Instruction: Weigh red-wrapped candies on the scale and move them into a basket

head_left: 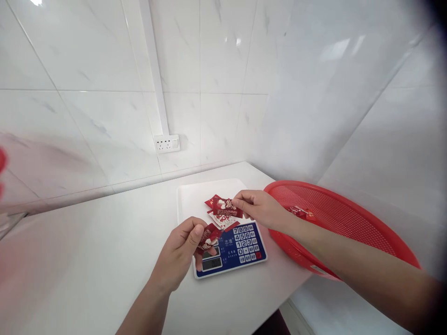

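Note:
My left hand (186,244) pinches a dark red candy packet (210,236) between thumb and fingers, over the display side of a digital scale (230,267). In my right hand (256,204) is another red candy packet (226,207) with white lettering, held by its right end above the white weighing pan (195,193). Beneath it lie a white-and-red packet (225,220) and a red packet (210,201), partly covered. The scale has a blue panel with white number keys; my left fingers hide part of its display.
A large red perforated basket (349,200) stands at the right, overlapping the table edge, with a few red packets (301,212) inside. The white table (115,251) meets a tiled wall with a socket (167,144). A blurred red shape (2,160) shows at the left edge.

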### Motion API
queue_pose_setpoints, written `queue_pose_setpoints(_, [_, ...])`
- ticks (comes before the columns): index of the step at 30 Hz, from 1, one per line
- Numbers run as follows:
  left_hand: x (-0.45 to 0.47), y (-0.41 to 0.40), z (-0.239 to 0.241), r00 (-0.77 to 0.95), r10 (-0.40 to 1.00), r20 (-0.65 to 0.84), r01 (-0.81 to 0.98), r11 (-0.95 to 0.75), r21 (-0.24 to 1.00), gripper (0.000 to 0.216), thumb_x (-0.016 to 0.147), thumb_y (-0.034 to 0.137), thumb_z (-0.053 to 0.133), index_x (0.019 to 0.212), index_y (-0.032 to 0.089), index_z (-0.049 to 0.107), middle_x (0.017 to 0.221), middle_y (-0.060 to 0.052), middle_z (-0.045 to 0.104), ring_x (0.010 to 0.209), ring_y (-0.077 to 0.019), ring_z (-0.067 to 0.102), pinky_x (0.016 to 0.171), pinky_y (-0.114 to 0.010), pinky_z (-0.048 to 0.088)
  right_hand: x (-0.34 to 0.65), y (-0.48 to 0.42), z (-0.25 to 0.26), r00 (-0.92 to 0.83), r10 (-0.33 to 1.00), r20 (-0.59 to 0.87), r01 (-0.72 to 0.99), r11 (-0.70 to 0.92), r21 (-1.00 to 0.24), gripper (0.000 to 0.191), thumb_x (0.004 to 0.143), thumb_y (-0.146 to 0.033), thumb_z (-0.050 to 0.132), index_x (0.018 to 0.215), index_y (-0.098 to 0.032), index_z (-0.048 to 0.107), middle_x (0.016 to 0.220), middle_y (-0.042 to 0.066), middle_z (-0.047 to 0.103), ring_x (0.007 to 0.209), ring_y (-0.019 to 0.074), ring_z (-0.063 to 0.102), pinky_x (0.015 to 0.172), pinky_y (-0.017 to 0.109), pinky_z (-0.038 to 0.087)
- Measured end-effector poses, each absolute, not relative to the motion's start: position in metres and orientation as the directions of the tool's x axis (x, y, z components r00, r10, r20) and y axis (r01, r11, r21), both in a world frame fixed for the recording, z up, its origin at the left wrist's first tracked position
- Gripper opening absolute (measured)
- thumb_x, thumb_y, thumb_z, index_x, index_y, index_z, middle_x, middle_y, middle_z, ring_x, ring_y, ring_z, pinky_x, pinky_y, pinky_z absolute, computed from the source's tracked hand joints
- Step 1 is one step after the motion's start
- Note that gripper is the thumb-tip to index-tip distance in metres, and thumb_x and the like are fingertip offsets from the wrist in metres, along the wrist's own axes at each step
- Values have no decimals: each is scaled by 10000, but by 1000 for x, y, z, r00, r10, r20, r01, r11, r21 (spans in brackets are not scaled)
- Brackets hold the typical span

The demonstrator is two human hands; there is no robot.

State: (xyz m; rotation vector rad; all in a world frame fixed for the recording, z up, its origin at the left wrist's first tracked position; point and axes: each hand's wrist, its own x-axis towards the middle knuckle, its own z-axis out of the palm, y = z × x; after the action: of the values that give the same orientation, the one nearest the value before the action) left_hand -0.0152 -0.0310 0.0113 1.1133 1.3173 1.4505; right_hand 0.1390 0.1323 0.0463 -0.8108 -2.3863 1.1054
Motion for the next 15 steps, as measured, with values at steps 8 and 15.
queue_pose_setpoints(8, [-11, -32, 12, -310, 943, 123, 110, -93, 990, 309, 734, 426, 682, 951, 235, 572, 1010, -14, 620, 851, -154, 597, 731, -283, 510, 141, 121, 46, -839, 543, -34, 312, 428, -848, 335, 875, -457, 459, 950, -176, 626, 808, 43, 665, 642, 145, 582, 575, 271, 440])
queue_pose_setpoints(15, [3, -35, 4, -343, 871, 352, 471, -164, 867, 488, 705, 393, 717, 1150, 323, 529, 1148, -33, 596, 1032, -224, 565, 836, -347, 484, 142, 92, 54, -905, 422, -54, 241, 402, -884, 393, 871, -475, 479, 605, -187, 476, 557, -25, 519, 527, 105, 483, 512, 235, 374])
